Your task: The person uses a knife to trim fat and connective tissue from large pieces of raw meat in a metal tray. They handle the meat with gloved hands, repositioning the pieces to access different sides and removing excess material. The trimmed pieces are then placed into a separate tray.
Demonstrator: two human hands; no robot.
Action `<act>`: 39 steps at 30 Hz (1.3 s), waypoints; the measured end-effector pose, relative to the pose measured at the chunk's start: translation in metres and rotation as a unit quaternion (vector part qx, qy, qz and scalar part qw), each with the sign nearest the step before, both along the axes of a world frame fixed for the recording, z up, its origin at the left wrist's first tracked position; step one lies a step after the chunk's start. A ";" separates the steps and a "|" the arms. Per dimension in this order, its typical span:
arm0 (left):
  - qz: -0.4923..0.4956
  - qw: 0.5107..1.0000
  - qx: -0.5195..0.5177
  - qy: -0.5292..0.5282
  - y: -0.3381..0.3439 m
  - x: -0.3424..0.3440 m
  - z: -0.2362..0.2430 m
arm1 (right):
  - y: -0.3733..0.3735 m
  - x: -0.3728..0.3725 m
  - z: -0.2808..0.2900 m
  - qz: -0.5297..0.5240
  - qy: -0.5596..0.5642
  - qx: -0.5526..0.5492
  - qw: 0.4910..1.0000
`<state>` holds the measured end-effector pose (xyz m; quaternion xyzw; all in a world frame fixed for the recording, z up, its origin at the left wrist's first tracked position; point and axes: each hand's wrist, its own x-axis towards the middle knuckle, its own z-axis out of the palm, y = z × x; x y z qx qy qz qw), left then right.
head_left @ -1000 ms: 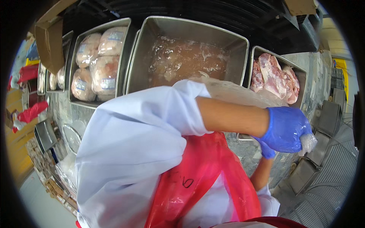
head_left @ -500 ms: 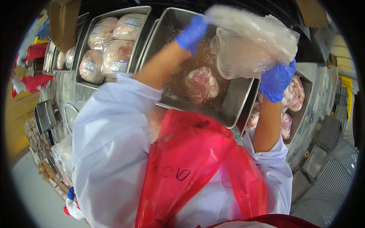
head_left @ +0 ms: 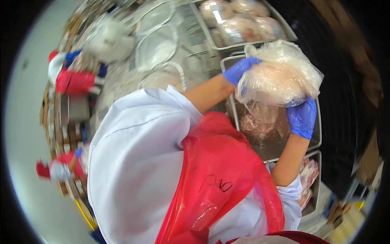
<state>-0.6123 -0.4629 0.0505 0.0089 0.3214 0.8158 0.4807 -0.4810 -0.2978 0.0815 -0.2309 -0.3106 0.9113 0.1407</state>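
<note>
Between my two blue-gloved hands is a crumpled clear plastic bag [head_left: 280, 75], held over a deep metal pan. My left hand [head_left: 241, 71] is closed on the bag's left edge. Lower down at its right side, my right hand [head_left: 302, 118] grips it with bent fingers. The bag looks pale pink in its middle; whether anything is inside I cannot make out. Below it, a piece of raw meat [head_left: 256, 125] lies in the metal pan [head_left: 319, 134], partly covered by the hanging plastic.
At the far side stands a pan [head_left: 227, 45] of several plastic-wrapped meat pieces. A pan of raw meat [head_left: 308, 181] is at the near right. Wire hoops with clear plastic [head_left: 162, 44] lie at the left. Two people in red aprons [head_left: 75, 81] are farther left.
My view has swung left, so the pans sit farther right and turned. The bag has spread out between my hands, and my left hand now grips its left edge.
</note>
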 end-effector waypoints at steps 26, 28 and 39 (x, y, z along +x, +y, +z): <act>0.266 0.624 -0.588 0.441 -0.265 0.017 -0.137 | 0.068 0.152 -0.192 -0.175 -0.216 -0.067 0.958; 0.170 0.652 -0.524 0.521 -0.190 0.019 -0.143 | 0.076 0.168 -0.244 -0.218 -0.238 -0.147 0.935; -0.440 0.577 -0.506 0.467 0.102 0.023 -0.412 | 0.033 0.221 -0.566 -0.255 -0.611 0.092 0.744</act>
